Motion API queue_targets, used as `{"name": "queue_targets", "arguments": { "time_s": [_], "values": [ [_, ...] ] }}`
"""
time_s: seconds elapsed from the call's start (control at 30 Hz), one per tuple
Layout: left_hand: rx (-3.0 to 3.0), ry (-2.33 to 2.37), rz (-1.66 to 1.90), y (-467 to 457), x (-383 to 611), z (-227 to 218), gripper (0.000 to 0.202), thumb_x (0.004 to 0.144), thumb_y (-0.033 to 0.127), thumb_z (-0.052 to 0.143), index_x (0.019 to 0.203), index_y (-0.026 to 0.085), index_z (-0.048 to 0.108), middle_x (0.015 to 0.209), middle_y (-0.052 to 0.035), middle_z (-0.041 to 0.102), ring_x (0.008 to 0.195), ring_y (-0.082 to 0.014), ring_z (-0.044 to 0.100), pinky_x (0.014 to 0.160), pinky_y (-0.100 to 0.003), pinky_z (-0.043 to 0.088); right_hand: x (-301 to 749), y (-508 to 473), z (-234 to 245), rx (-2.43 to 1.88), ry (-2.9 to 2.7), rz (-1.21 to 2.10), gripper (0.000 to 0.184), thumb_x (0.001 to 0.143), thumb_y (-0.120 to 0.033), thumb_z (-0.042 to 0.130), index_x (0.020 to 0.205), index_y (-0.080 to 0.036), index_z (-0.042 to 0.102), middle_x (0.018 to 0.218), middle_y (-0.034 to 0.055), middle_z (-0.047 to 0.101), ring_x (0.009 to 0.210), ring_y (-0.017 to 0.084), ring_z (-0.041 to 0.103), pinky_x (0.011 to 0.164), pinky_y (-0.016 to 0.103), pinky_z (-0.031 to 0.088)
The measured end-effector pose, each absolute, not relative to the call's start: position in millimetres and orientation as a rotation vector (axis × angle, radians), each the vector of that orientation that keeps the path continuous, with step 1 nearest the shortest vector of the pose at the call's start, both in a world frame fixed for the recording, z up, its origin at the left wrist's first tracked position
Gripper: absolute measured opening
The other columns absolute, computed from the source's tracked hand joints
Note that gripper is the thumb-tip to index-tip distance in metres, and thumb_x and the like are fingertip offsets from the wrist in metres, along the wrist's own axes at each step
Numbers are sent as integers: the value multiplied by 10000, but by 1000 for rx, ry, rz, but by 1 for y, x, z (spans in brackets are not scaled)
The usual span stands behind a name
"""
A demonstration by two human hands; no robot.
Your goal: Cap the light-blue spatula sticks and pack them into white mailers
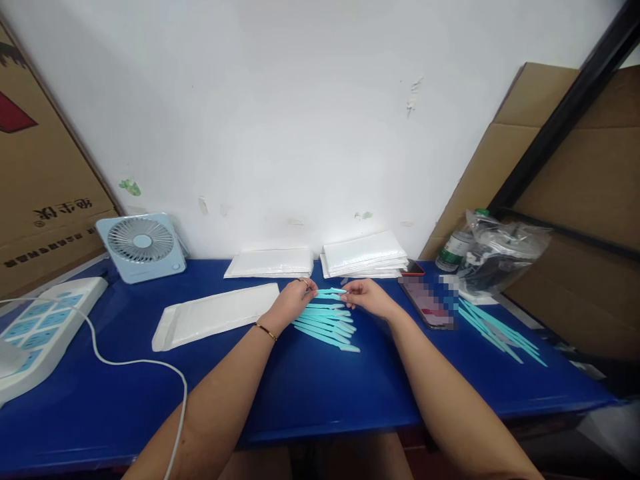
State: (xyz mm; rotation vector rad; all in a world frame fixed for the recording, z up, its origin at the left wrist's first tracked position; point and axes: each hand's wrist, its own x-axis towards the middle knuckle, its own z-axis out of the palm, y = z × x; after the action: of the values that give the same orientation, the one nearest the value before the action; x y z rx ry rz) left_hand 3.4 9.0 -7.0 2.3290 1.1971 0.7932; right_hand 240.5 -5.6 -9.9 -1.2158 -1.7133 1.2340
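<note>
My left hand pinches one end of a turquoise eyebrow razor, and the fingertips of my right hand are closed on its other end. Whether a second razor is held along with it I cannot tell. Just below, several more turquoise razors lie fanned out on the blue table, their left ends partly hidden by my left hand. A flat white padded envelope rests to the left, close to my left hand.
Two stacks of white padded envelopes stand against the wall. On the right are a phone, more turquoise razors, a bottle and a plastic bag. A fan, power strip and white cable occupy the left.
</note>
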Motion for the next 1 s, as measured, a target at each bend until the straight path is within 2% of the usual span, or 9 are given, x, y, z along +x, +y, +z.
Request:
{"name": "queue_targets", "arguments": {
  "time_s": [0.1, 0.17, 0.23, 0.33, 0.43, 0.5, 0.6, 0.77, 1.0],
  "values": [
    [2301, 1229, 817, 9, 4, -7, 147, 844, 267, 468, 838, 183, 589, 818, -31, 631, 804, -180, 580, 709, -278, 412, 244, 0, -16, -1345, -1808, 1032, 255, 783, -358, 590, 879, -137, 674, 647, 29, 621, 594, 145, 575, 603, 276, 472],
    [2258, 1276, 827, 10, 3, -8, 151, 845, 276, 464, 837, 184, 584, 793, -27, 628, 788, -181, 582, 693, -275, 411, 248, 8, -21, -1453, -1878, 685, 234, 811, -259, 544, 976, -156, 672, 802, 60, 643, 704, 167, 597, 703, 308, 478],
    [2223, 1302, 826, 10, 3, -10, 153, 841, 285, 465, 838, 185, 581, 786, -24, 627, 772, -178, 584, 684, -272, 411, 249, 15, -26, -1495, -1975, 377, 294, 789, -127, 520, 1044, -172, 660, 973, 85, 612, 853, 181, 587, 822, 321, 450],
    [2185, 1307, 827, 11, 1, -11, 167, 840, 303, 463, 846, 185, 581, 789, -21, 632, 752, -171, 589, 682, -267, 415, 249, 22, -31, -1542, -2089, 230, 289, 780, -58, 498, 993, -162, 663, 1000, 89, 573, 918, 179, 559, 863, 304, 420],
    [2168, 1298, 826, 10, 1, -12, 172, 838, 309, 465, 853, 186, 585, 805, -20, 639, 761, -167, 593, 690, -261, 422, 251, 22, -31, -1633, -2094, 209, 129, 795, -146, 549, 871, -156, 653, 946, 74, 558, 841, 168, 557, 788, 283, 429],
    [2174, 1297, 822, 10, 1, -12, 163, 833, 302, 472, 850, 189, 588, 821, -19, 643, 784, -169, 594, 700, -260, 424, 253, 20, -30, -1674, -2090, 219, 93, 789, -229, 583, 811, -158, 638, 933, 72, 555, 811, 167, 555, 739, 273, 427],
    [2199, 1286, 806, 10, 1, -13, 159, 834, 302, 470, 848, 196, 588, 840, -18, 645, 815, -176, 592, 712, -266, 425, 258, 17, -29, -1705, -2074, 343, 128, 759, -291, 613, 771, -164, 625, 853, 56, 590, 754, 164, 559, 667, 259, 415],
    [2208, 1287, 798, 10, 0, -12, 164, 834, 309, 471, 843, 194, 587, 851, -23, 649, 823, -182, 595, 733, -274, 431, 261, 9, -22, -1588, -1933, 606, 122, 691, -262, 647, 771, -171, 634, 701, 13, 630, 644, 145, 560, 592, 240, 402],
    [2222, 1291, 790, 11, 1, -11, 150, 833, 299, 477, 842, 199, 588, 855, -19, 656, 838, -182, 599, 731, -270, 432, 254, -3, -5, -1259, -1742, 885, 288, 730, -398, 627, 881, -158, 670, 753, 33, 672, 659, 155, 579, 612, 263, 436]
  ]
}}
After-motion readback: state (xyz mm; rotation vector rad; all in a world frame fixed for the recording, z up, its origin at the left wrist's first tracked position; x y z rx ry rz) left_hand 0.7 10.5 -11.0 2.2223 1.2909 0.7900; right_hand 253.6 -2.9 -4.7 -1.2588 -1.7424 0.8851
